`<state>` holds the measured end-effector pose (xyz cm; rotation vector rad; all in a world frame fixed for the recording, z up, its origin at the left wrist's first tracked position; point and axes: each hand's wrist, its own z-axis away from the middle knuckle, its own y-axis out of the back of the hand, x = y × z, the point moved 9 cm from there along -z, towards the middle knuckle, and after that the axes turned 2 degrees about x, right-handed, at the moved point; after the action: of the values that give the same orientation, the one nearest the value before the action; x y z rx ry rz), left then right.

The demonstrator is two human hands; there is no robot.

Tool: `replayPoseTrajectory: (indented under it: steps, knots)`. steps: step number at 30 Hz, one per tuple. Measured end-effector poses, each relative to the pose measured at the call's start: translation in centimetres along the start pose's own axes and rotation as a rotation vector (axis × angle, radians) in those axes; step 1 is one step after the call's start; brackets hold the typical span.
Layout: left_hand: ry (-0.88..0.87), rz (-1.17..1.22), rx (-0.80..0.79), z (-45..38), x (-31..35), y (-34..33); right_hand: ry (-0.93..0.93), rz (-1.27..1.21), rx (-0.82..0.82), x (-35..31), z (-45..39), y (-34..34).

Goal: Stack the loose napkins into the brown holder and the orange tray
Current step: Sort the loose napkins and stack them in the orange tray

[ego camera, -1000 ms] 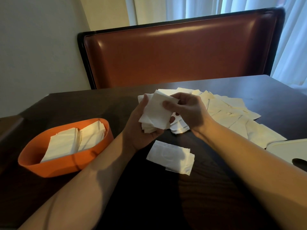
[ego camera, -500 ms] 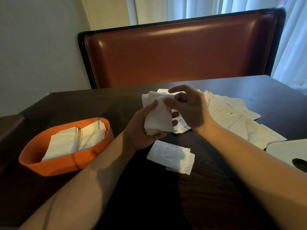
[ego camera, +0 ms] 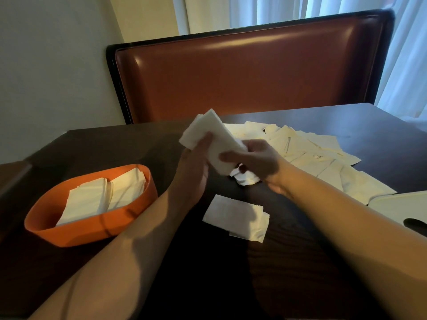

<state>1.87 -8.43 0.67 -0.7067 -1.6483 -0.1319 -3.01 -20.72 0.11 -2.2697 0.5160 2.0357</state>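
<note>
A thick stack of white napkins (ego camera: pixel 213 137) is held above the middle of the dark table (ego camera: pixel 300 273), tilted with its top toward the far left. My left hand (ego camera: pixel 194 167) grips it from below with the thumb across its face. My right hand (ego camera: pixel 256 158) holds its lower right end. The orange tray (ego camera: pixel 92 229) sits at the left with two piles of napkins (ego camera: pixel 101 195) side by side in it. Several loose napkins (ego camera: pixel 323 162) are spread behind my right hand. Two more napkins (ego camera: pixel 238 215) lie flat just under my wrists. No brown holder is visible.
A red-brown upholstered bench back (ego camera: pixel 249 72) stands behind the table. A cream-coloured flat object (ego camera: pixel 402 206) with a dark opening pokes in at the right edge. Curtains (ego camera: pixel 404 54) hang at the back right. The table's left corner is near the tray.
The napkin stack has been lifted a little and turned so its top leans to the far left. My right hand slid from its upper edge down to its lower right end.
</note>
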Motion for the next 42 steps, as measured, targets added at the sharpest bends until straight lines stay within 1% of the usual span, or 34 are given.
replayPoseTrajectory:
  steps: [1,2,3,5,6,8,9,13,15,17,19,22,24,25,27,30,33,38,42]
  knots:
    - [-0.045,-0.033,0.036,-0.1,0.4,0.8,0.106,0.095,0.07,-0.7,-0.3,1.2]
    - [-0.065,-0.09,0.055,-0.1,0.7,1.3,0.191,0.179,0.087,-1.3,-0.4,1.9]
    - [-0.059,-0.165,0.058,-0.1,0.6,1.6,0.22,0.208,0.049,-1.2,-0.5,2.2]
    - [0.01,-0.336,0.024,0.0,-0.3,1.5,0.185,0.17,-0.092,-0.3,-0.5,1.9]
    - [0.051,-0.409,0.015,0.2,-0.8,1.4,0.157,0.219,-0.146,0.1,-0.3,1.6]
    - [0.092,-0.474,0.009,0.3,-1.4,1.3,0.135,0.401,-0.159,0.8,-0.2,1.5]
    - [0.102,-0.471,-0.001,0.2,-1.5,1.3,0.129,0.425,-0.145,0.8,-0.2,1.5]
    - [0.118,-0.465,-0.006,0.0,-1.8,1.5,0.118,0.364,-0.11,1.1,-0.4,1.8]
    - [0.08,-0.462,0.024,0.0,-1.4,1.6,0.134,0.35,-0.083,1.0,-0.3,2.0]
    - [0.027,-0.461,0.054,0.1,-0.7,1.4,0.139,0.338,-0.022,0.9,-0.4,2.7]
    - [-0.005,-0.472,0.116,0.2,0.2,1.3,0.161,0.293,0.034,0.0,-0.3,3.1]
    - [0.014,-0.463,0.231,0.4,1.9,1.1,0.183,0.248,0.093,-1.4,-0.5,2.5]
    - [-0.026,-0.487,0.283,0.4,4.4,1.2,0.189,0.191,0.077,-3.2,-0.5,1.3]
    - [-0.048,-0.514,0.288,0.5,5.6,1.2,0.179,0.132,0.042,-3.9,-0.4,0.4]
    - [-0.08,-0.562,0.284,0.9,8.1,2.0,0.161,0.06,-0.029,-5.3,-0.4,-1.2]
    - [-0.099,-0.627,0.265,2.4,10.9,4.4,0.173,0.064,-0.095,-7.5,-0.4,-3.5]
    - [-0.064,-0.653,0.213,3.9,12.7,7.4,0.131,0.049,-0.134,-8.6,-0.7,-6.5]
    - [0.015,-0.722,0.169,5.7,14.0,12.8,0.285,0.201,-0.068,-11.4,-0.9,-10.8]
    - [0.098,-0.739,0.175,6.5,13.3,16.2,0.268,0.244,-0.061,-11.5,-1.3,-14.0]
